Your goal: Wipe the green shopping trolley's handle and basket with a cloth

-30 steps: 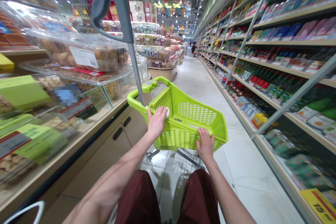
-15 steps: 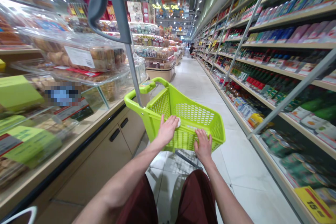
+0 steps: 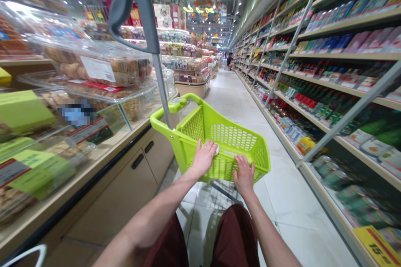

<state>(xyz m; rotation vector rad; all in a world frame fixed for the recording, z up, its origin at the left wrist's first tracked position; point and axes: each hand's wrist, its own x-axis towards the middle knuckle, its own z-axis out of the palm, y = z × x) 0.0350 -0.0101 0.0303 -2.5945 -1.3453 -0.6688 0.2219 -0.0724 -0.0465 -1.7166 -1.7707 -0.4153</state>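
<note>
A bright green plastic shopping cart (image 3: 233, 135) with a perforated basket stands in front of my knees. My left hand (image 3: 203, 158) lies over the basket's near rim, fingers together and pressed on a small white wad (image 3: 216, 149). Only a bit of the wad shows past the fingertips; its material I cannot make out. Farther right along the same rim, my right hand (image 3: 244, 175) has its fingers bent over the edge, gripping the cart. No goods are visible in the basket.
A grey pole with a looped handle (image 3: 150, 21) rises at the cart's left. Beside it runs a counter (image 3: 125, 142) with clear boxes of baked goods (image 3: 97, 66). Stocked shelves (image 3: 338, 79) line the right. A person (image 3: 229, 61) is far down the tiled aisle (image 3: 222, 85).
My left hand has slid slightly right along the rim with the white wad. The right hand stays at its place on the cart. The view has shifted a little.
</note>
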